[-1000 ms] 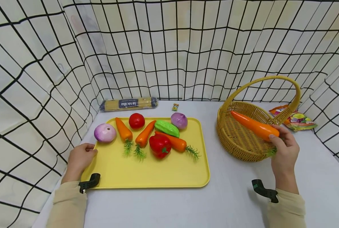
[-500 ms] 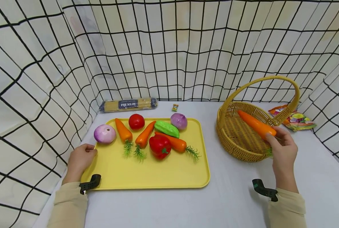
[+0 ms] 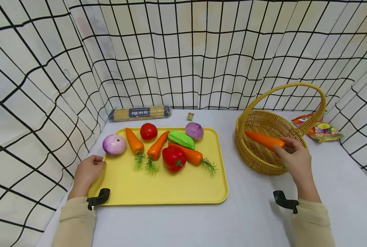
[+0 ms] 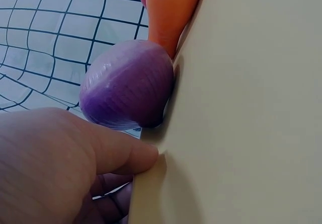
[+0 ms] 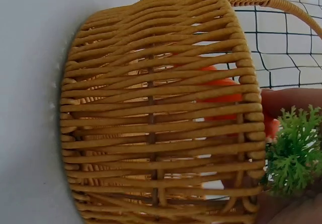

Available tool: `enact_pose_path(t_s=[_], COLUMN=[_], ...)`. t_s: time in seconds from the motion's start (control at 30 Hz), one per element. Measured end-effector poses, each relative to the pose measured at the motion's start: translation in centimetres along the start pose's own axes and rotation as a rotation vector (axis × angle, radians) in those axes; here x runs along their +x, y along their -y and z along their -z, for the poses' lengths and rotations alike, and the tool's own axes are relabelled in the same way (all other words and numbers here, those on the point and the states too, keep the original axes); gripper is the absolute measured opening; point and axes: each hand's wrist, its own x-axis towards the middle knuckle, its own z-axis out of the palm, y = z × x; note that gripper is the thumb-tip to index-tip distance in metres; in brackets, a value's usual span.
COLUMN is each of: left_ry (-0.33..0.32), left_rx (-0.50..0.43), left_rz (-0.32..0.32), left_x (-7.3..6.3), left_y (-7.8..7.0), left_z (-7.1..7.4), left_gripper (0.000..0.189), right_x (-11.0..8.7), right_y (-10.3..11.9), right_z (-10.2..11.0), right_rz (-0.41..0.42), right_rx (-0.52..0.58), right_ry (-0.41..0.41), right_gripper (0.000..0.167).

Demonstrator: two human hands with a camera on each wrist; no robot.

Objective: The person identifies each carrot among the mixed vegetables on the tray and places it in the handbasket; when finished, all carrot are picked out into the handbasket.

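One glossy orange carrot (image 3: 263, 140), smooth and tapering, pictured by the head camera inside a wicker basket (image 3: 248, 161), narrow tip close to the left wall. Below, a white table (image 3: 183, 226); near its back edge, a pasta packet (image 3: 143, 113); behind, black-gridded white walls (image 3: 183, 44). Left of the basket, a yellow tray (image 3: 158, 188), with a tomato (image 3: 148, 131) at the back edge and a purple-and-white onion (image 3: 114, 144) at the back left corner. Pinched around the carrot's thick end: thumb and fingers of the right hand (image 3: 297, 159). Grasping the tray's left edge: the left hand (image 3: 87, 171).

Up close from the left wrist, thumb over the tray's edge, other fingers beneath.

From the right wrist, orange visible through the weave, feathery green top (image 5: 297, 148) just beyond the basket's rim, fingers mostly hidden.
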Motion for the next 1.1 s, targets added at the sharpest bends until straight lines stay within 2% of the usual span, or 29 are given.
enact_pose_path(t_s=[0.1, 0.33, 0.77, 1.0, 1.1], left_ry=[0.008, 0.020, 0.023, 0.021, 0.021], left_rx=[-0.004, -0.001, -0.006, -0.014, -0.014], left_rz=[0.006, 0.016, 0.026, 0.017, 0.020], left_x=[-0.1, -0.1, 0.0, 0.1, 0.2], left_y=[-0.1, -0.1, -0.1, 0.2, 0.4], left_z=[0.2, 0.1, 0.1, 0.0, 0.1], left_gripper=[0.033, 0.034, 0.034, 0.034, 0.035], right_x=[0.5, 1.5, 2.6, 2.5, 2.2], right_y=[0.5, 1.2, 0.9, 0.9, 0.8], right_z=[-0.2, -0.9, -1.2, -1.3, -1.5], right_rz=[-0.011, -0.086, -0.030, -0.035, -0.034], right_rx=[-0.038, -0.060, -0.203, -0.191, -0.162], right_ry=[0.054, 0.097, 0.296, 0.294, 0.241], right_gripper=[0.055, 0.057, 0.066, 0.067, 0.064])
